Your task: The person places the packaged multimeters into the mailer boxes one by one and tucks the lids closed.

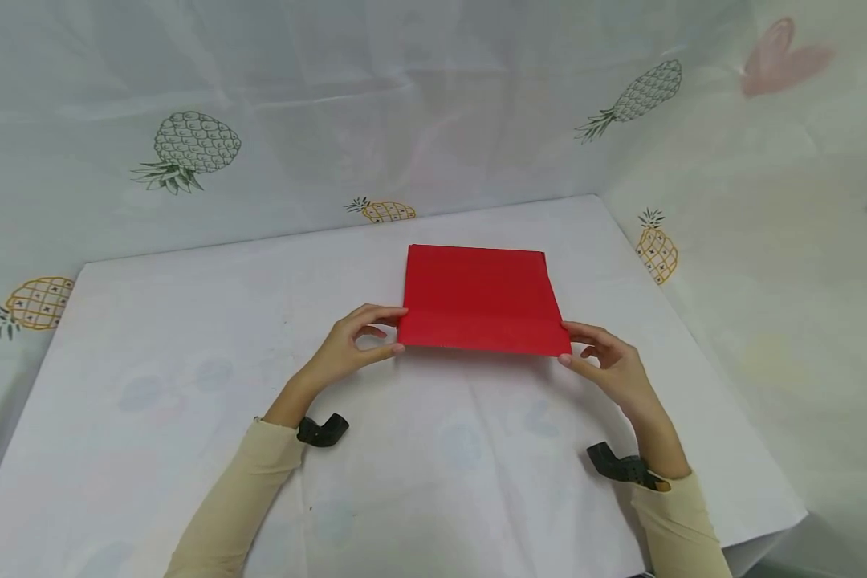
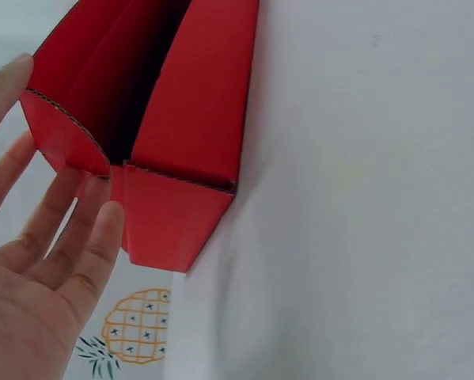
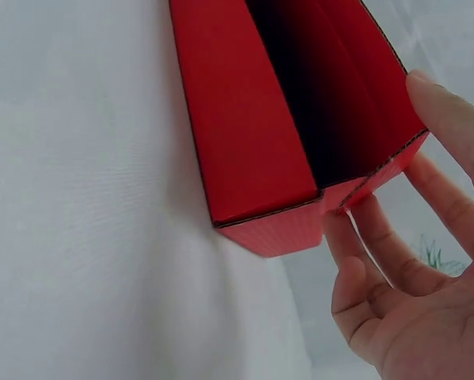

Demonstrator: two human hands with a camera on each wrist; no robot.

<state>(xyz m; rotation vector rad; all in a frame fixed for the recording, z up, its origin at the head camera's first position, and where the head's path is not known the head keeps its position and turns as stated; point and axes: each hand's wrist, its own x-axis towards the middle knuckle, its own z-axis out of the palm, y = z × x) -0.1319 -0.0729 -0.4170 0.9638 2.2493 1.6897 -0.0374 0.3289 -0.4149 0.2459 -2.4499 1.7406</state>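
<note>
A red cardboard box lies on the white-covered table, its lid lifted along the near side. Both wrist views look into the dark gap beneath the lid, above the box's front wall. My left hand holds the lid's near left corner, with the thumb at the front edge and fingers against the side flap. At the near right corner, my right hand grips the lid likewise, its fingertips along the other side flap. The inside of the box is in shadow.
White cloth covers the table, whose right edge runs beyond my right arm. Behind hangs a pale curtain printed with pineapples. Black wrist mounts sit on both forearms.
</note>
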